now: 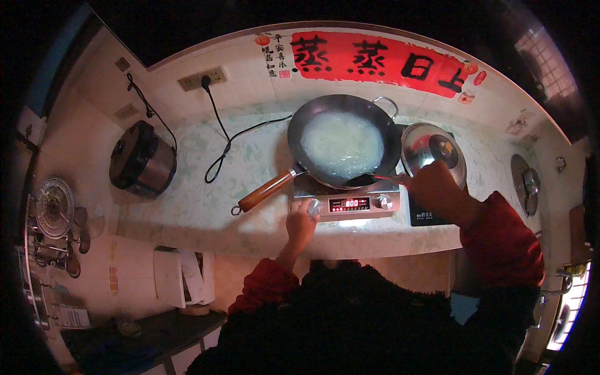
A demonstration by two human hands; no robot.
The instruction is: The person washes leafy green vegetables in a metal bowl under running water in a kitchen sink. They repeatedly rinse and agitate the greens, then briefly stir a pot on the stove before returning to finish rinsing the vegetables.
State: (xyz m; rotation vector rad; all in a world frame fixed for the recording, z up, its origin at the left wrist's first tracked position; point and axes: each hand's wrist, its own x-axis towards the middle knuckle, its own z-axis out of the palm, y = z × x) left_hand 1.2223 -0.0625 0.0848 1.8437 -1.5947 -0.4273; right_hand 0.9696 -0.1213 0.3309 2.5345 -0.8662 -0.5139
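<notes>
A wok (pixel 344 140) with pale, bubbling liquid stands on an induction cooker (pixel 347 204) whose display is lit red. Its wooden handle (pixel 267 191) points down to the left. My right hand (pixel 433 187) grips the handle of a cooking utensil, whose dark head (pixel 363 180) rests in the wok at the near rim. My left hand (pixel 302 222) is at the left knob (pixel 313 207) on the cooker's front, its fingers against it; whether they grip it is hard to tell. Beyond my right hand, a domed pan lid (pixel 424 136) lies on a second, black cooktop (pixel 422 213).
A rice cooker (pixel 143 159) stands at the left of the marbled counter (pixel 206 206). A black power cord (pixel 228 140) loops from the wall socket (pixel 201 78) to behind the wok. At the right wall is another metal lid (pixel 530 185). The counter's front edge runs close before me.
</notes>
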